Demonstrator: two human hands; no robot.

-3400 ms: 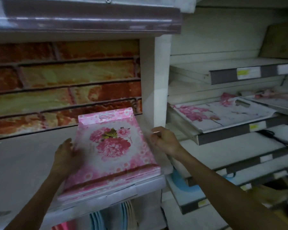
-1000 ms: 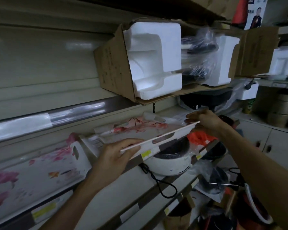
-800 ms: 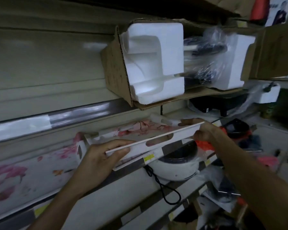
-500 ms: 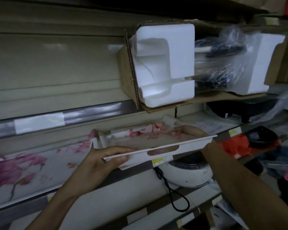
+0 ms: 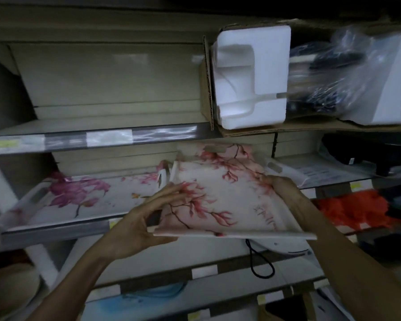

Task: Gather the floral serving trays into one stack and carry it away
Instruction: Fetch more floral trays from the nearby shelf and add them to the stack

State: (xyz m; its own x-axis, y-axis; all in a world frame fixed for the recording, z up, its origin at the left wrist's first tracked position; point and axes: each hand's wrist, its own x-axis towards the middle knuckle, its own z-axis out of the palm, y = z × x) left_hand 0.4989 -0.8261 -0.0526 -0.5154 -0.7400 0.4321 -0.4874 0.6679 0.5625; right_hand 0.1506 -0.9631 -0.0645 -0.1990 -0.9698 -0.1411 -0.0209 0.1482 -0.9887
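Observation:
A white tray with pink-red blossom branches (image 5: pixel 227 200) is held in front of the middle shelf, tilted with its near edge low. My left hand (image 5: pixel 141 225) grips its near left corner, thumb on top and fingers beneath. My right hand (image 5: pixel 281 188) grips its right side. A second floral tray (image 5: pixel 83 200), white with purple-pink flowers and cut-out handles, lies flat on the shelf to the left. Another white tray handle (image 5: pixel 276 169) shows on the shelf just behind the held tray.
A cardboard box with white foam packing (image 5: pixel 250 77) and plastic-wrapped goods (image 5: pixel 333 75) sits on the shelf above. A white appliance with a black cord (image 5: pixel 262 262) stands below the tray. Orange material (image 5: pixel 350 209) lies right. Shelf edges (image 5: pixel 102 137) run across.
The tray has come off the shelf toward me and tipped so its printed face shows. My view has swung left, bringing the purple-flowered tray into fuller sight.

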